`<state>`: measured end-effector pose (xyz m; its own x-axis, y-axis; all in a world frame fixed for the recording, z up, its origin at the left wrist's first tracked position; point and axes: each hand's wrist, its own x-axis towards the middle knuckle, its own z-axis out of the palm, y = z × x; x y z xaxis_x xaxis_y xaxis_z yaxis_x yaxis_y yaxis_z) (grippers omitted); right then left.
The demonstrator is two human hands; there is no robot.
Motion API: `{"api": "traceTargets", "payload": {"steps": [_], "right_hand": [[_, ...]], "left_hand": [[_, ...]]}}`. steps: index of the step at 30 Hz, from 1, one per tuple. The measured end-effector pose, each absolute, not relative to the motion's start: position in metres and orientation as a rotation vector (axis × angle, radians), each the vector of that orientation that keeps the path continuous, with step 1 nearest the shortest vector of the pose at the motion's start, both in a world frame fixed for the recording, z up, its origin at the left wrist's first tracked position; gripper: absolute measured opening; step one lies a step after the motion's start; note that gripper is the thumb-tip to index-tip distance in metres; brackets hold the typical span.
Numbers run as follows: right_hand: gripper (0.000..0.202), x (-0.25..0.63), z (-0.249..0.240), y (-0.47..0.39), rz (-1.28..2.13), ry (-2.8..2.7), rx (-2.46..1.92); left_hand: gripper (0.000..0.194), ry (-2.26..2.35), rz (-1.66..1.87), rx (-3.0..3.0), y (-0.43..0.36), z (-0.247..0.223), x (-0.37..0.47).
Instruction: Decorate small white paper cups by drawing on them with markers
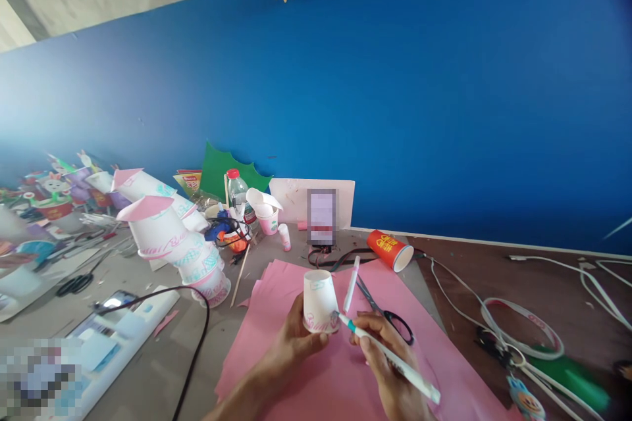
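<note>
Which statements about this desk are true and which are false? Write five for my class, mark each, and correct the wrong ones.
1. The left hand holds a white paper cup. True.
2. That cup has its narrower end upward. True.
3. The right hand holds the scissors. False: it holds a teal-banded white marker; the scissors lie on pink paper.
4. The red paper cup stands upright. False: it lies on its side.
5. The clear bottle has a blue cap. False: its cap is red.
</note>
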<state>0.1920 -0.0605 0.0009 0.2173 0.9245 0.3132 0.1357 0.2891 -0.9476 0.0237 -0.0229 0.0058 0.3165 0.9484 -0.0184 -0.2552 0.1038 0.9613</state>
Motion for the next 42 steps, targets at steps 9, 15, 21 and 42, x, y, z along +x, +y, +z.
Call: {"api": "traceTargets", "payload": {"steps": [9, 15, 21, 42], "right_hand": [[0.026, 0.198, -0.005, -0.059, 0.817, -1.318, -1.069], [0.026, 0.192, -0.009, -0.06, 0.786, -1.26, -1.087], [0.029, 0.192, -0.011, -0.06, 0.77, -1.268, -1.112], [0.033, 0.192, -0.012, -0.061, 0.718, -1.262, -1.149]], "left_hand": [[0.052, 0.801, 1.051, 1.037, -0.023, 0.009, 0.024], [0.053, 0.765, 1.039, 1.026, -0.022, 0.005, 0.024], [0.054, 0.797, 1.04, 1.07, -0.022, 0.006, 0.023], [0.054, 0.75, 1.034, 1.038, -0.022, 0.006, 0.024]]}}
